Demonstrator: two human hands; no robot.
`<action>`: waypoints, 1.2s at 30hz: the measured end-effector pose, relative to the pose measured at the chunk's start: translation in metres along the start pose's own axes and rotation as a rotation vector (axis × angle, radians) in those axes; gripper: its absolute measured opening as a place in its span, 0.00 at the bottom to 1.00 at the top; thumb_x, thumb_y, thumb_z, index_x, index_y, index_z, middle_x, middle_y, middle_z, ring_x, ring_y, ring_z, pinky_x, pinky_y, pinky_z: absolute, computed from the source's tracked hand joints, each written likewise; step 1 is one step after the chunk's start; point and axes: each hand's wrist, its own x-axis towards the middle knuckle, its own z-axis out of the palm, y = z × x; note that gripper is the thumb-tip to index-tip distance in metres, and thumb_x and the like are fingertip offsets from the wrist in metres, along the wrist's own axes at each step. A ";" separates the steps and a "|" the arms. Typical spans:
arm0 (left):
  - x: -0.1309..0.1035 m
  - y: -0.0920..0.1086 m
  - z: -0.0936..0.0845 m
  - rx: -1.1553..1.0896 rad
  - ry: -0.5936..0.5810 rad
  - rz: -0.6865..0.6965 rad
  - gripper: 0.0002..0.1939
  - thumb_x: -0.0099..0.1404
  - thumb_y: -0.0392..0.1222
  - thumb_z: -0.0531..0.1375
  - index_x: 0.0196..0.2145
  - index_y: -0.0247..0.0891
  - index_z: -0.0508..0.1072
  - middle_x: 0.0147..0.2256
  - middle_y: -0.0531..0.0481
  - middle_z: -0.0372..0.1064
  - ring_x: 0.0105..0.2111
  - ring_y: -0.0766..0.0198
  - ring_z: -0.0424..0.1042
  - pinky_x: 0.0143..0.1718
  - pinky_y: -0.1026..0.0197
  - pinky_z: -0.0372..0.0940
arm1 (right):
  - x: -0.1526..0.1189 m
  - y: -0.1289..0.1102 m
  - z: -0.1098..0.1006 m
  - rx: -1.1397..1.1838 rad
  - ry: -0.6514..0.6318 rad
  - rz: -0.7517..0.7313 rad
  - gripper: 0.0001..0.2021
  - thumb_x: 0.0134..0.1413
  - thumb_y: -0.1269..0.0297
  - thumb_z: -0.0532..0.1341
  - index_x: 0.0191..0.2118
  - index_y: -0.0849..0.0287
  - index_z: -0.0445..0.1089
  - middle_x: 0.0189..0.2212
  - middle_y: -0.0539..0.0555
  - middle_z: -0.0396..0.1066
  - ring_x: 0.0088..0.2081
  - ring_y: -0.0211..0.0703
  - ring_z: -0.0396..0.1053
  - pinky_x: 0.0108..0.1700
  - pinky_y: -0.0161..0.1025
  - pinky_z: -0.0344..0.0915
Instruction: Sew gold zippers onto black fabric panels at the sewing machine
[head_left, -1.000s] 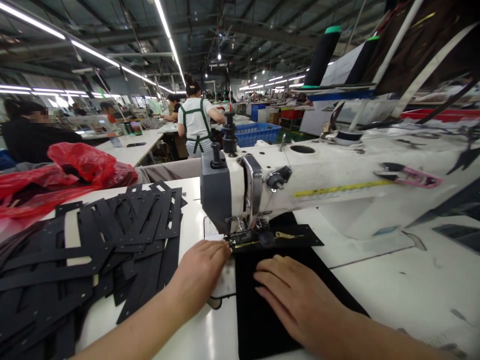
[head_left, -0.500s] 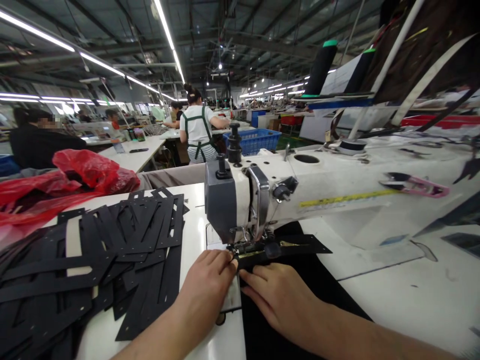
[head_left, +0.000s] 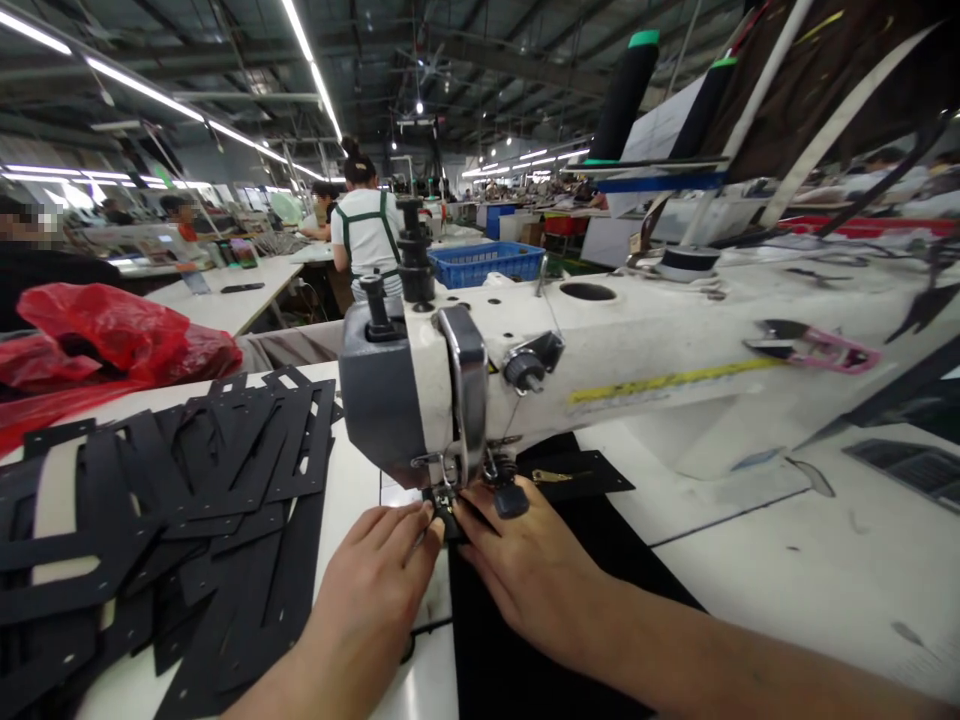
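Note:
A white sewing machine point(head_left: 435, 400) with a dark grey head plate stands in front of me, its presser foot down at a black strip. A gold-toothed zipper point(head_left: 556, 476) shows on the black strip point(head_left: 600, 470) right of the foot. Beneath it, black fabric point(head_left: 517, 650) runs toward me. My left hand point(head_left: 379, 575) is closed, thumb and fingers pinching the strip's edge just left of the needle area. My right hand point(head_left: 532, 560) lies flat on the strip and fabric, fingers stretched out close beside the foot. Its fingertips are partly hidden by the machine's parts.
Flat black frame-shaped pieces point(head_left: 247, 500) lie piled on the left of the table. Behind them is a red plastic bag point(head_left: 127, 335). Pink-handled thread snips point(head_left: 821, 345) rest on the machine arm. A person in a green-strapped apron point(head_left: 367, 230) stands beyond, near a blue basket point(head_left: 487, 265).
The view has shifted slightly to the right. My right hand has moved forward, closer to the presser foot, and covers zipper teeth that showed before. My left hand stays at the strip's edge.

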 end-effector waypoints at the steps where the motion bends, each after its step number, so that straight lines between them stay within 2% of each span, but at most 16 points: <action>1: 0.001 0.000 0.000 0.000 0.005 0.005 0.13 0.62 0.27 0.48 0.41 0.29 0.70 0.38 0.40 0.70 0.40 0.54 0.69 0.40 0.53 0.65 | 0.000 0.000 -0.001 -0.002 -0.012 0.003 0.11 0.57 0.74 0.52 0.44 0.66 0.67 0.44 0.63 0.68 0.51 0.52 0.60 0.52 0.52 0.57; 4: 0.002 0.001 -0.001 0.002 0.015 0.018 0.13 0.64 0.29 0.48 0.41 0.30 0.70 0.38 0.41 0.70 0.40 0.55 0.69 0.40 0.53 0.66 | 0.001 0.001 -0.001 -0.006 -0.028 0.006 0.11 0.56 0.74 0.52 0.43 0.65 0.67 0.43 0.62 0.68 0.51 0.52 0.60 0.52 0.52 0.57; 8: 0.003 0.002 -0.001 -0.012 -0.017 -0.010 0.12 0.65 0.30 0.48 0.40 0.32 0.70 0.37 0.42 0.70 0.40 0.56 0.69 0.41 0.53 0.66 | 0.001 0.002 0.001 -0.022 0.015 -0.012 0.11 0.55 0.75 0.53 0.42 0.64 0.68 0.44 0.62 0.68 0.50 0.53 0.61 0.50 0.52 0.59; 15: 0.005 -0.002 0.002 -0.028 -0.045 -0.034 0.08 0.64 0.30 0.52 0.38 0.31 0.69 0.37 0.41 0.69 0.39 0.56 0.69 0.41 0.52 0.65 | 0.003 0.005 0.003 -0.034 0.024 -0.023 0.11 0.56 0.75 0.52 0.41 0.64 0.68 0.40 0.61 0.69 0.48 0.52 0.62 0.50 0.51 0.59; 21: 0.006 -0.006 0.006 -0.035 0.010 -0.029 0.06 0.63 0.29 0.53 0.35 0.29 0.69 0.36 0.41 0.70 0.38 0.56 0.69 0.40 0.53 0.65 | 0.006 0.006 0.001 -0.039 0.017 -0.014 0.09 0.54 0.76 0.53 0.40 0.65 0.68 0.43 0.62 0.68 0.47 0.52 0.63 0.50 0.51 0.59; 26: 0.006 -0.008 0.009 -0.054 0.022 -0.032 0.05 0.62 0.28 0.54 0.35 0.29 0.70 0.36 0.42 0.70 0.38 0.56 0.69 0.40 0.53 0.65 | 0.008 0.007 0.001 -0.043 0.013 -0.005 0.10 0.54 0.75 0.53 0.41 0.64 0.67 0.39 0.60 0.69 0.48 0.52 0.62 0.50 0.50 0.58; 31: 0.006 -0.011 0.013 -0.051 0.059 -0.032 0.04 0.61 0.28 0.56 0.33 0.31 0.69 0.35 0.44 0.71 0.38 0.56 0.70 0.39 0.54 0.65 | 0.009 0.006 0.003 -0.056 0.006 0.007 0.09 0.54 0.75 0.54 0.40 0.63 0.68 0.43 0.61 0.68 0.47 0.51 0.64 0.50 0.49 0.59; 36: 0.004 -0.012 0.018 -0.034 0.081 -0.053 0.04 0.60 0.27 0.57 0.32 0.32 0.69 0.34 0.45 0.71 0.36 0.57 0.70 0.38 0.55 0.66 | 0.009 0.006 0.003 -0.041 0.018 0.022 0.09 0.54 0.75 0.53 0.39 0.62 0.68 0.42 0.60 0.69 0.46 0.50 0.64 0.49 0.47 0.59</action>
